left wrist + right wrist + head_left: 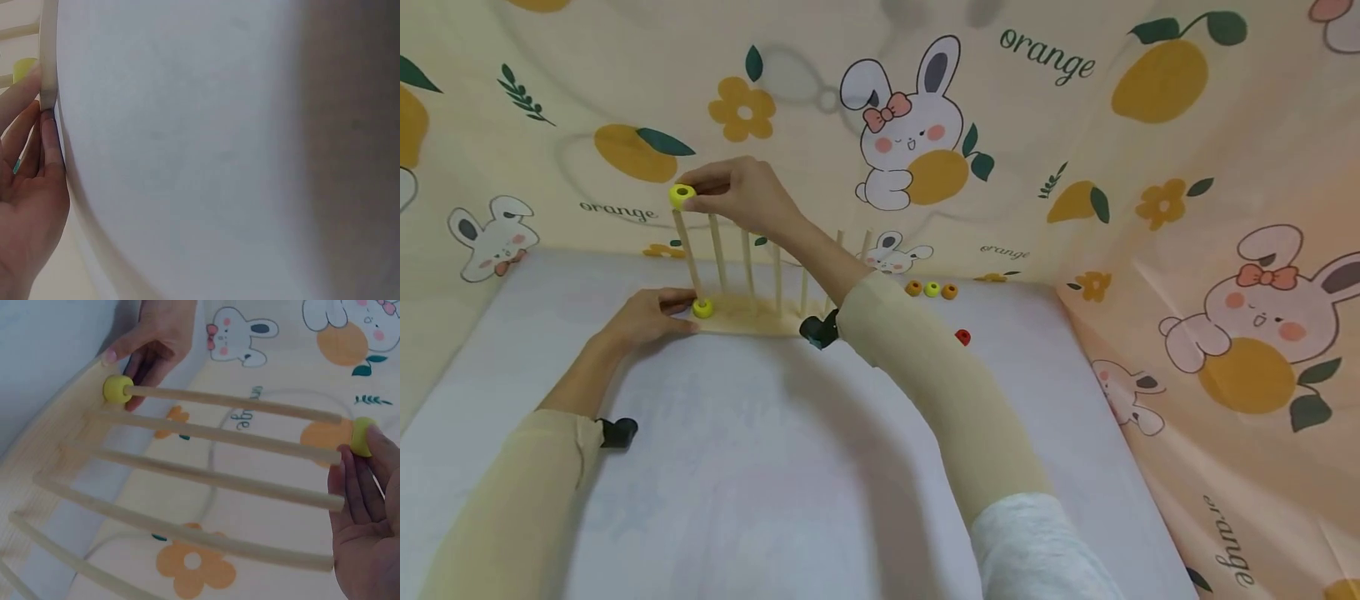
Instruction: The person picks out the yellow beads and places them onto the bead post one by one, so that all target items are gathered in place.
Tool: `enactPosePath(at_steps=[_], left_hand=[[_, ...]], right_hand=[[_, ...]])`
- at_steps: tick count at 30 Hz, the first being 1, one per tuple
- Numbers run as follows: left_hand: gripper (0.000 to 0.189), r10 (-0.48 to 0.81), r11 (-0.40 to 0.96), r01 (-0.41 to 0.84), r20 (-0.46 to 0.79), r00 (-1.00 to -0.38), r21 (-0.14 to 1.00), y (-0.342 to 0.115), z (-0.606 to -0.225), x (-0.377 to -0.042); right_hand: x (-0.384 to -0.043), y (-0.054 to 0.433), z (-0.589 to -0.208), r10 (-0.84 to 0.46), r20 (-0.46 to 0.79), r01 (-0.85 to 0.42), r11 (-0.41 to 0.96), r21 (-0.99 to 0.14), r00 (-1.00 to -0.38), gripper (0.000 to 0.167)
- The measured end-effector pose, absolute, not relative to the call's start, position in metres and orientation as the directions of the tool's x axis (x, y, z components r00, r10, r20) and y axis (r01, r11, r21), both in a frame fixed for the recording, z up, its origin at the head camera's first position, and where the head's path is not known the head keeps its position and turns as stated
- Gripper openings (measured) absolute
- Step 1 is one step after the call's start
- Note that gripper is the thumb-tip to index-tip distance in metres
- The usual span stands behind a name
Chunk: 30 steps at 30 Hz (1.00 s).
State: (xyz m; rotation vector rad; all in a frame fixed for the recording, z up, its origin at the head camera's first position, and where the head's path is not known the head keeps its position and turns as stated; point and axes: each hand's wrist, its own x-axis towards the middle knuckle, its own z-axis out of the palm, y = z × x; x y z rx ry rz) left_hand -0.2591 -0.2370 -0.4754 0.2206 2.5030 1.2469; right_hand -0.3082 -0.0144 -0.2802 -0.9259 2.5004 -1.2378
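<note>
A yellow bead (681, 202) is pinched between the thumb and fingers of my right hand (748, 196), at the top end of the leftmost peg. In the right wrist view this bead (360, 437) sits just beyond the peg tip. Another yellow bead (702, 309) rests at the foot of the same peg. The pegs rise from a pale wooden base (752, 321). At its left end my left hand (643, 321) holds the base, with the thumb at the front edge and fingers around the end. My right forearm partly hides the pegs on the right.
Right of the rack lie an orange bead (913, 287), a yellow-green bead (932, 289) and another orange bead (950, 292) in a row. Nearer is a red bead (962, 337), partly covered by my right sleeve. Printed cloth (805, 83) hangs behind the white table (715, 500).
</note>
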Motion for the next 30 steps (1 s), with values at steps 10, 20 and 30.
enactPosePath(at_steps=[10,20,30], left_hand=[[0.077,0.286,0.596,-0.016,-0.231,-0.930,0.802,-0.236,-0.476,-0.258],[0.077,0.280,0.590,-0.011,-0.218,-0.935,0.808,-0.237,-0.473,-0.258],[0.076,0.270,0.586,-0.015,-0.213,-0.939,0.810,-0.236,-0.476,-0.258]], right_hand=[[-0.305,-0.024,-0.282,-0.628,0.034,-0.455,0.526,-0.718,-0.778,0.037],[-0.307,-0.027,-0.283,-0.615,0.009,-0.435,0.547,-0.715,-0.788,0.037],[-0.307,-0.023,-0.282,-0.615,0.026,-0.445,0.541,-0.714,-0.788,0.035]])
